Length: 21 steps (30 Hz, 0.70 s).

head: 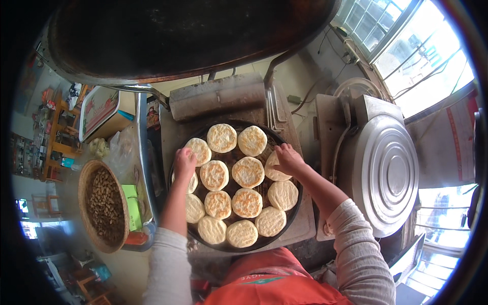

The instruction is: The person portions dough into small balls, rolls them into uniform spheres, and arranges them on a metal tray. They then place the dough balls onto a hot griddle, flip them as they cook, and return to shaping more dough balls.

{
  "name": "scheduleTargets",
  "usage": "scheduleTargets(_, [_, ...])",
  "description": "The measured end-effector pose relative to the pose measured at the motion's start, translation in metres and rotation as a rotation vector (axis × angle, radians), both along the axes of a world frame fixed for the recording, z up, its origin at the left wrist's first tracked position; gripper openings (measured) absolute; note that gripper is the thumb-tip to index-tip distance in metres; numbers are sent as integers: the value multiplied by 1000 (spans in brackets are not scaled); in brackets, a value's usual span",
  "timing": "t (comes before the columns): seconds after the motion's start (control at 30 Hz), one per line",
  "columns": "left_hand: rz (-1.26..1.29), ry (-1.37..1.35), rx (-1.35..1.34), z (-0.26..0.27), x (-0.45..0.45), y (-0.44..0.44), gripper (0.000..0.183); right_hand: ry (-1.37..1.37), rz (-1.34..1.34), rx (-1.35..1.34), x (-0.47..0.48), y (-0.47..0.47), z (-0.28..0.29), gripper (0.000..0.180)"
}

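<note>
A round black pan (pixel 263 240) lies before me with several round flatbreads in it. Those in the middle, such as one flatbread (pixel 247 203), show browned patches, while the front ones, like another flatbread (pixel 242 233), look paler. At the pan's left side, my left hand (pixel 185 164) touches the edge of a browned flatbread (pixel 201 151); its curled fingers partly hide their contact. Across the pan, my right hand (pixel 288 159) rests at a pale flatbread (pixel 273 173), thumb over its face and fingers near its far edge. Whether either hand grips is unclear. My left forearm partly covers the leftmost flatbreads.
A large dark lid (pixel 183 42) is raised behind the pan on metal arms. To the right stands a second griddle with a ridged metal lid (pixel 396 171). On the left are a basket (pixel 84 206) of peanuts, a green box (pixel 131 206) and a floral tray (pixel 100 108).
</note>
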State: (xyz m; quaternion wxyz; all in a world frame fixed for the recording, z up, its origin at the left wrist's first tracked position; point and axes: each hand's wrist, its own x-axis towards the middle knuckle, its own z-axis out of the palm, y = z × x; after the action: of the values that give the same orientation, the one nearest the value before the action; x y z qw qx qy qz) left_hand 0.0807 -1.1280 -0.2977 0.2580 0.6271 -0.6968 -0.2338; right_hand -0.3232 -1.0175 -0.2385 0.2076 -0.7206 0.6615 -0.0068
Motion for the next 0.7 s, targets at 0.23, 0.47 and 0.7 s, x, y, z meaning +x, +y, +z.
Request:
scheduleTargets(0.23, [-353, -555, 246, 50, 41, 22, 64, -267, 269, -37, -16, 55, 58, 41])
scheduleTargets(0.47, [-527, -647, -31, 102, 36, 49, 61, -32, 40, 131, 21, 121, 34, 44])
scheduleTargets(0.7, [-209, -554, -126, 67, 48, 118, 54, -133, -281, -274, 24, 107, -4, 25])
